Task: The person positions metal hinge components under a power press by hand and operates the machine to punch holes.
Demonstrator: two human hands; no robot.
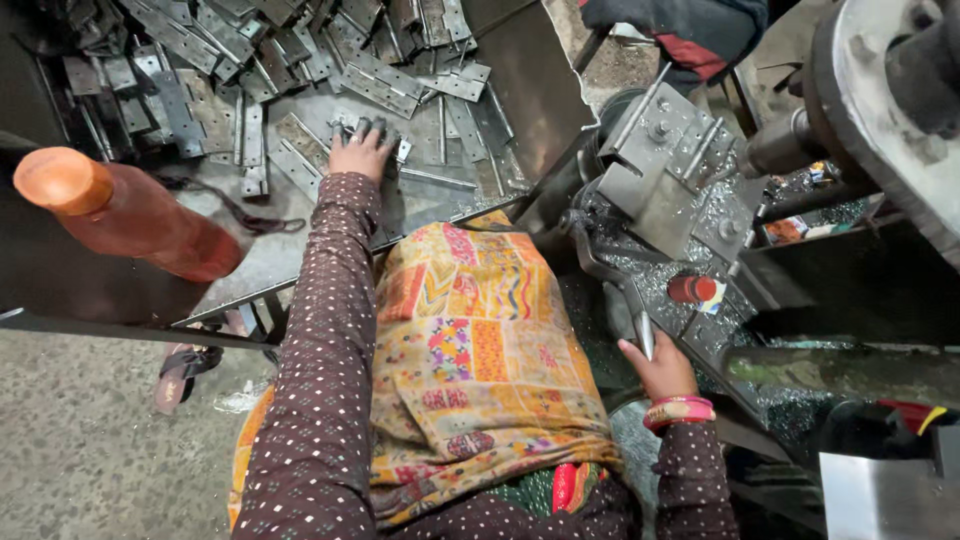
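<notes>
My left hand [360, 148] reaches out to a metal tray [545, 95], its fingers curled over a flat perforated metal plate [302, 140] at the edge of a heap of similar plates [300, 50]. Whether the fingers have closed on a plate is not visible. My right hand [660, 368], with pink bangles at the wrist, grips the metal lever handle [612, 285] of a press machine [670, 165]. A patterned yellow-orange cloth [470, 350] covers my lap between the two arms.
An orange plastic bottle [125, 212] lies at the left of the tray. Metal shavings litter the machine bed around a small red cap [692, 289]. A large wheel [885, 95] stands at the upper right. A sandal [180, 372] rests on the concrete floor.
</notes>
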